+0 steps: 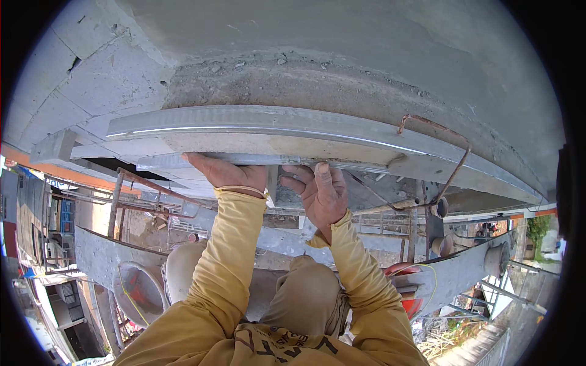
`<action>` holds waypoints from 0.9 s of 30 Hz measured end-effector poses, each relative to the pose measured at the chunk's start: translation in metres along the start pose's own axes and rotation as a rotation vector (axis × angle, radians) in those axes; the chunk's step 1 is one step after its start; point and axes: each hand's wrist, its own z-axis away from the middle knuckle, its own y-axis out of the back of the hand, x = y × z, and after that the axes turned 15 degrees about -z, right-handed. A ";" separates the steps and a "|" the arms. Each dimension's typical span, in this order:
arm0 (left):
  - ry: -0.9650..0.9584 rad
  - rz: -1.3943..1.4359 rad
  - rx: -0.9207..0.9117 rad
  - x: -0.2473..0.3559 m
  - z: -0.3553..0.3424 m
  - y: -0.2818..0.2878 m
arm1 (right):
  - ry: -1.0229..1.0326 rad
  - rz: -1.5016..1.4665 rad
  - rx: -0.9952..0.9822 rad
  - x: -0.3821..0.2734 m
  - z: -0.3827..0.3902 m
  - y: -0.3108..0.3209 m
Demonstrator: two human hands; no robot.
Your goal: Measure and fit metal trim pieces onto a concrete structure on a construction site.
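Observation:
A long, straight metal bar [268, 119] lies along the front of a ledge below the wall. Beneath it runs a shorter metal bar [174, 161], close to my hands. My left hand [235, 175] is palm up at this lower bar, its thumb along the edge and most fingers hidden; it appears to grip the bar from below. To its right, my right hand [323, 192] is turned palm up with bent, separated fingers. Its thumb tip reaches the lower bar's edge, and nothing is seen inside the palm. A rusty bent rod [455, 134] hooks over the long bar at the right.
Grey plaster [342, 30] covers the wall ahead, with pale blocks [116, 79] at the left. I squat on a scaffold plank [94, 247] high above ground. A dirty bucket [131, 290] stands left of my knees, a red container [412, 302] right. Rusty scaffold pipes [116, 204] flank me.

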 end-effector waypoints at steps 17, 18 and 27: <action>-0.002 0.040 -0.005 -0.002 0.000 -0.002 | 0.085 0.049 -0.099 0.009 -0.008 0.021; 0.006 0.033 0.007 -0.001 0.001 -0.002 | 0.058 0.024 -0.099 0.007 -0.009 0.021; -0.018 0.014 0.023 0.000 0.006 -0.007 | 0.008 0.029 -0.069 0.004 -0.014 0.023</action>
